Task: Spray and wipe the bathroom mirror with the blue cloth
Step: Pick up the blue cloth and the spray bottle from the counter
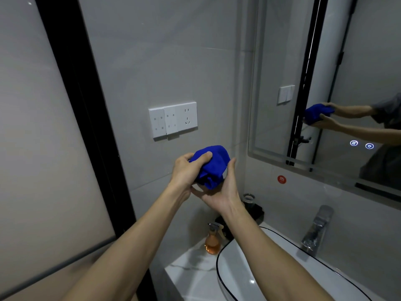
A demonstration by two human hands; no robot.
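While I am bunching the blue cloth (211, 165) above the counter, left hand (187, 170) gripping its top, right hand (221, 190) cupping it beneath, wiping is pending; next move, by my judgement: carrying it rightward to the mirror (282, 61).

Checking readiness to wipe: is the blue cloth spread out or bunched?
Bunched: the blue cloth is a crumpled wad held between both hands.
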